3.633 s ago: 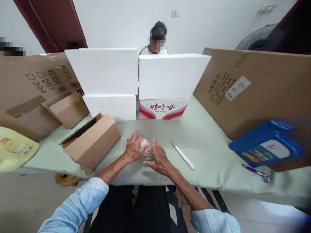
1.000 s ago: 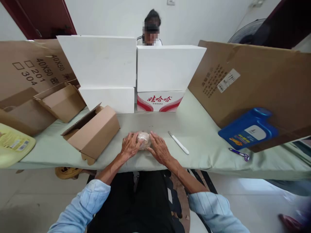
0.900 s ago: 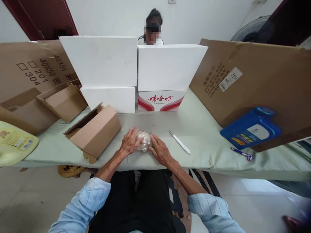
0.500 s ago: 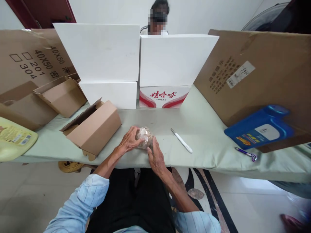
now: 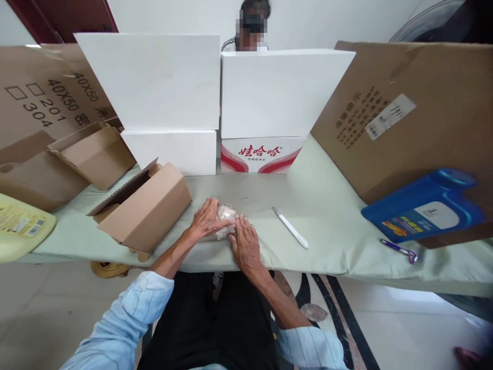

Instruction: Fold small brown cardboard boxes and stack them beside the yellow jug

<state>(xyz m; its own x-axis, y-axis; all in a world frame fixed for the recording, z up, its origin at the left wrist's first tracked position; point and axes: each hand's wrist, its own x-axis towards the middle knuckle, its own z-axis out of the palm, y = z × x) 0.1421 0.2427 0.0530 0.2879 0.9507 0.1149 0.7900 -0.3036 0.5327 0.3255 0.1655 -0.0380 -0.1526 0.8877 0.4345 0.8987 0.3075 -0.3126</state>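
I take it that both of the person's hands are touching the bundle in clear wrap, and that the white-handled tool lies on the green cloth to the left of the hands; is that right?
Not quite: the head view shows the white-handled tool on the green cloth to the right of the hands. Both the left hand and right hand do touch the bundle in clear wrap.

1 roundish clear-plastic bundle (image 5: pixel 227 212), crinkled, on tablecloth (image 5: pixel 327 226) between left hand (image 5: pixel 207 218) and right hand (image 5: pixel 245 243).

The bare left hand (image 5: pixel 207 218) curls, thumb beside the straighter fingers (image 5: pixel 247 227) of the bare right hand (image 5: pixel 246 246); both forearms (image 5: pixel 175 254) diverge behind.
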